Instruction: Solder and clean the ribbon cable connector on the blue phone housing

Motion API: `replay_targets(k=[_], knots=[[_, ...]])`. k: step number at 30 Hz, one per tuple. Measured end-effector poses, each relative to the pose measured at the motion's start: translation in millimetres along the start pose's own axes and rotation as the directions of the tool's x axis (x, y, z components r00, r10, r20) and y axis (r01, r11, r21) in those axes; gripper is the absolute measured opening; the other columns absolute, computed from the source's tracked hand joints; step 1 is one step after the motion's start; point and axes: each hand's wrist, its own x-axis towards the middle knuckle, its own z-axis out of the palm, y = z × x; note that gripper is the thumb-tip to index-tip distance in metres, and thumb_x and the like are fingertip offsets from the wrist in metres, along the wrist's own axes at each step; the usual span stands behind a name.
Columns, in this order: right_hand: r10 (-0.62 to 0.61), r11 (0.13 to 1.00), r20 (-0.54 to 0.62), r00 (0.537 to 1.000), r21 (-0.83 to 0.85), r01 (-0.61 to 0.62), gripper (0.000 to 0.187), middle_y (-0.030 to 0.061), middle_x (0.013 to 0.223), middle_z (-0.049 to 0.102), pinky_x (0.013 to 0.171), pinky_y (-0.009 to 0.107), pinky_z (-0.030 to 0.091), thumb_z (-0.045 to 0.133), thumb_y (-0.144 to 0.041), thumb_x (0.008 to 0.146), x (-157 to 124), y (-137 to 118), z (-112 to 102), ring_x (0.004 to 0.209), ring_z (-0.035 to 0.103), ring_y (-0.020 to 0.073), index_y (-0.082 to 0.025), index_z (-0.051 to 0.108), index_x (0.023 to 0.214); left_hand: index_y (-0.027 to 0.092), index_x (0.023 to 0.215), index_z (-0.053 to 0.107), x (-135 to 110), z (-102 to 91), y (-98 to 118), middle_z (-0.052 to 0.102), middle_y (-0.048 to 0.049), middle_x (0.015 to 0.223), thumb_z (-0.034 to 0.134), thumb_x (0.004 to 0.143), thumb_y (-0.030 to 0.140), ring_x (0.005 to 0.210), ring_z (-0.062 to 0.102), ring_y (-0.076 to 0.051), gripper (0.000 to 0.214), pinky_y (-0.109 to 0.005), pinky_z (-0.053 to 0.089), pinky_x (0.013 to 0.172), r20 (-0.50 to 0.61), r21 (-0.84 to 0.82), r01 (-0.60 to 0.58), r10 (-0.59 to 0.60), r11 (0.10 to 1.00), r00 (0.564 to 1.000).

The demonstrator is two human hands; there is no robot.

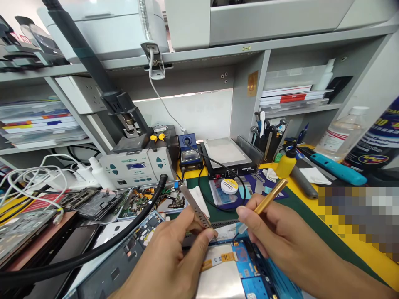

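Observation:
My left hand [174,249] pinches a pair of grey metal tweezers [195,204] with holes along the arms. Their tips point down at the upper edge of an opened tablet or phone with a silver battery [222,279] and a blue circuit board [247,259]. Between the fingers of my right hand [274,232] is a slim gold-handled tool [272,195], slanted down and left, with a pale lower end near the board's top edge. Its exact kind is unclear. Orange flex cables [221,260] cross the top of the battery. My left fingers hide part of the device's left side.
A thick black hose [124,245] curves across the left side from the hot-air station [140,166]. Behind my hands are a tray of circuit boards [168,197], a round white tin [229,186] and a hot plate [227,153]. A yellow bottle [286,162] stands at right.

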Motion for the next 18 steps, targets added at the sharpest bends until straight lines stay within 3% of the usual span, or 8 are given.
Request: replay_targets(k=[9, 14, 18], knots=[[0.007, 1.0, 0.004, 1.0, 0.009, -0.007, 0.045, -0.0061, 0.06, 0.049, 0.053, 0.029, 0.039, 0.047, -0.061, 0.103, 3, -2, 0, 0.053, 0.048, 0.0138, -0.026, 0.049, 0.076, 0.029, 0.117, 0.068, 1, 1.6, 3, 0.078, -0.004, 0.111, 0.054, 0.1, 0.046, 0.096, 0.071, -0.024, 0.027, -0.035, 0.057, 0.086, -0.002, 0.033, 0.045, -0.045, 0.998, 0.999], [0.055, 0.982, -0.088, 0.995, 0.186, -0.038, 0.048, -0.0068, 0.056, 0.046, 0.052, 0.029, 0.037, 0.051, -0.067, 0.099, 4, -9, -8, 0.052, 0.044, 0.014, -0.025, 0.05, 0.075, 0.027, 0.098, 0.065, -8, -12.5, 10, 0.074, -0.0042, 0.101, 0.054, 0.098, 0.05, 0.088, 0.067, -0.024, 0.025, -0.035, 0.055, 0.086, -0.076, 0.062, 0.053, -0.048, 0.997, 0.996], [0.055, 0.966, -0.111, 0.992, 0.259, -0.025, 0.048, -0.0071, 0.058, 0.045, 0.052, 0.029, 0.038, 0.052, -0.067, 0.098, 8, -8, -14, 0.053, 0.048, 0.015, -0.024, 0.055, 0.079, 0.027, 0.099, 0.059, -18, -25.4, 10, 0.07, -0.0032, 0.095, 0.045, 0.103, 0.051, 0.09, 0.064, -0.023, 0.027, -0.031, 0.052, 0.081, 0.017, 0.159, 0.125, -0.129, 0.979, 0.991]])
